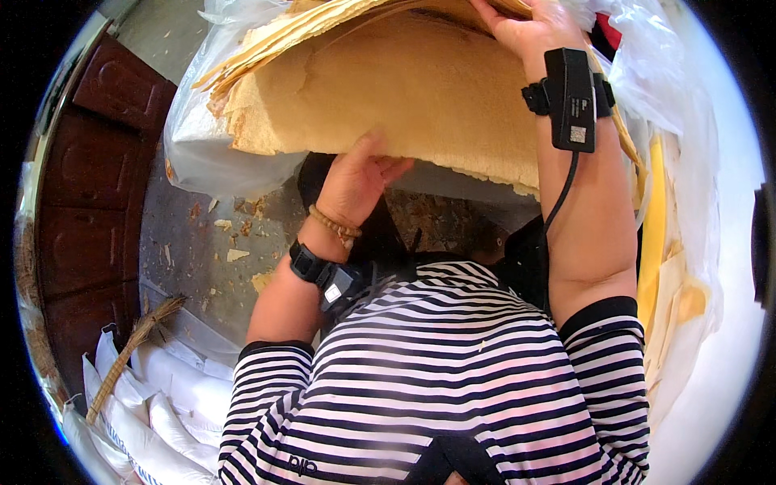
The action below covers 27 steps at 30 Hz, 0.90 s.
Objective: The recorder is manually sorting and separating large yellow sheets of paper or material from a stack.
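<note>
A large, thin tan sheet with ragged, brittle-looking edges bows across the space in front of me. Its near edge is pinched by my left hand, thumb on top and the other fingers partly hidden below. At the upper right, my right hand grips the far side of the sheets, its fingertips partly cut off by the frame. Several similar layered sheets curve up behind the front one. Clear plastic wrapping lies around and beneath them.
Dark reddish-brown panelled furniture stands at the left. White sacks and a straw broom are at lower left. Pale flakes litter the grey floor. More yellowish sheets in plastic stand upright beside my right arm.
</note>
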### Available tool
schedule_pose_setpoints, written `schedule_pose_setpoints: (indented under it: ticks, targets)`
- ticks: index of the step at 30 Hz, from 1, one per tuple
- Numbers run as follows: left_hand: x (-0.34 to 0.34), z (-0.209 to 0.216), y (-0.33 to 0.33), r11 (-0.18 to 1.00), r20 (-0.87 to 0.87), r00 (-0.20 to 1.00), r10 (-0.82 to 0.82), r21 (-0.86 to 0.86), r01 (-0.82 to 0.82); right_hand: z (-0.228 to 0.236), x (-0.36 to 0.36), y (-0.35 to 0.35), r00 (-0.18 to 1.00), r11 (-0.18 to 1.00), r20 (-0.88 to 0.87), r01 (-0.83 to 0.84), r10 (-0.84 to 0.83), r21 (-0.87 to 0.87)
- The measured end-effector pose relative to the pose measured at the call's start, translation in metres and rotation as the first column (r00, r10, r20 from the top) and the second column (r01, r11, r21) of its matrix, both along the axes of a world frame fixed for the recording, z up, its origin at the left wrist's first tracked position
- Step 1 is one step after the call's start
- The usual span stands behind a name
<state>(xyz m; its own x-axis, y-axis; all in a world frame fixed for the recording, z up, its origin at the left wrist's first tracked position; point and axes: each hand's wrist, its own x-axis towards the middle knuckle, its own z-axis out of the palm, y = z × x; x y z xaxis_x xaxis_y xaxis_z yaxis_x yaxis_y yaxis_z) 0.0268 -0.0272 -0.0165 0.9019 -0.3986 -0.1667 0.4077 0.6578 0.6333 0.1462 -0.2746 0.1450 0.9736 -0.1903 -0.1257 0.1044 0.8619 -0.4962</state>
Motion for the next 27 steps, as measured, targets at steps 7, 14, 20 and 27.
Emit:
schedule_pose_setpoints:
  ticks: [7,14,20,27]
  targets:
    - [0.004,0.005,-0.042,0.976,-0.134,0.985,0.111,-0.172,-0.133,0.007,-0.004,0.013,1.0,1.0,-0.022,0.002,-0.002,-0.023]
    - [0.019,-0.004,-0.062,0.949,-0.191,0.931,0.311,0.111,-0.294,0.005,-0.013,0.027,0.998,0.998,-0.041,0.044,-0.046,-0.042]
    - [0.011,0.012,-0.058,0.942,-0.214,0.927,0.307,0.207,-0.264,0.002,-0.018,0.025,0.998,0.997,0.0,0.058,-0.058,-0.056]
    - [-0.007,0.018,0.015,0.865,-0.265,0.937,-0.226,0.387,0.319,-0.008,-0.019,0.025,0.999,0.999,-0.019,0.034,-0.034,-0.01]
